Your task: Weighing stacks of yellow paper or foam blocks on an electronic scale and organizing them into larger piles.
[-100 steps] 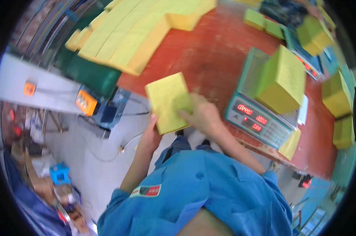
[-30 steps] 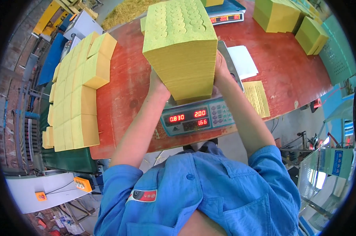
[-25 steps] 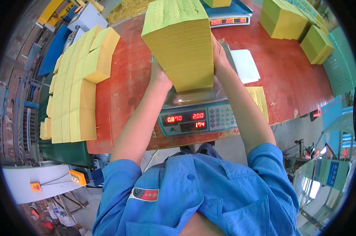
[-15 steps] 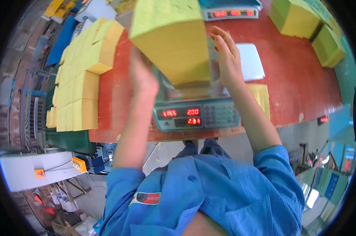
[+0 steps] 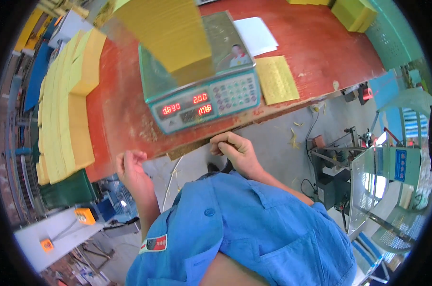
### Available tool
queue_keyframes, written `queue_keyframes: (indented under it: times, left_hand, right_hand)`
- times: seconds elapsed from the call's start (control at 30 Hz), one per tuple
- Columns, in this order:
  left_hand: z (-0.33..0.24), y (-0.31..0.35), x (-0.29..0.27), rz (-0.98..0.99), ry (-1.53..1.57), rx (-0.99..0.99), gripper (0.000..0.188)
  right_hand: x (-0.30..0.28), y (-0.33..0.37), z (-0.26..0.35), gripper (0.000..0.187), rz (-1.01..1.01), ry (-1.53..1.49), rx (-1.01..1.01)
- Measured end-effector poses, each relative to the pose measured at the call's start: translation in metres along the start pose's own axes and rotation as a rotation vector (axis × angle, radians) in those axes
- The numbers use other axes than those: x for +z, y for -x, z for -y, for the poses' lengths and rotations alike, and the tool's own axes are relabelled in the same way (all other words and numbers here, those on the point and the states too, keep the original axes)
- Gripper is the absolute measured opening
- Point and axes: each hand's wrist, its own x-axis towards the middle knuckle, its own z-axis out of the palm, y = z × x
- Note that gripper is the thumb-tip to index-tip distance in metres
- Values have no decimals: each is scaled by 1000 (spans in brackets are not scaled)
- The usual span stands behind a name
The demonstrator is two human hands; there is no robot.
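A tall stack of yellow paper (image 5: 166, 35) stands on the platform of a teal-and-grey digital scale (image 5: 147, 71), whose red figures are lit. Neither hand touches it. My left hand (image 5: 134, 176) hovers by the table's front edge, left of the scale, its fingers loosely bent and apart with nothing in them. Just in front of the scale, off the table edge, my right hand (image 5: 237, 152) has its fingers curled in, and no object shows in it. The upper part of the stack runs out of view.
Yellow paper stacks (image 5: 66, 109) line the left of the red table (image 5: 316, 52), and another yellow stack (image 5: 353, 14) stands at the far right. White sheets (image 5: 256, 35) and a flat yellow sheet (image 5: 276, 78) lie right of the scale. A metal-framed machine (image 5: 368, 186) stands at the right.
Both hands have come away from the sides of the yellow paper stack and drawn back toward me, below the scale. The stack stays on the scale. The view has turned, and the lit figures differ.
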Motion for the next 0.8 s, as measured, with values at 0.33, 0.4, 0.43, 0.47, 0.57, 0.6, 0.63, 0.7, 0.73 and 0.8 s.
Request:
queue_keyframes:
  times: [0.33,0.4,0.43,0.47,0.57,0.6,0.63,0.7,0.73,0.8]
  left_hand:
    - [-6,21,-62,107,-9,24,13]
    - [-10,24,-65,107,8,26,13]
    - [-12,26,-66,102,24,21,12]
    - [-14,26,-67,103,25,24,12]
    - [-16,26,-66,93,27,20,12]
    - [-15,25,-66,104,27,17,11]
    - [-15,25,-64,114,26,13,12]
    - [-12,24,-57,135,22,5,12]
    - [-10,23,-52,158,19,-3,13]
    - [-8,21,-44,164,-16,-26,13]
  right_hand:
    - [42,60,-37,19,22,96,87]
    - [47,64,-40,19,33,101,111]
    - [47,65,-42,19,33,100,106]
    - [47,64,-44,19,32,111,82]
    - [46,61,-40,19,40,144,46]
    - [46,59,-39,19,41,163,33]
    - [46,58,-39,19,41,163,34]
    - [43,55,-41,18,34,143,51]
    - [42,54,-42,18,27,145,52]
    - [38,49,-42,18,49,122,82]
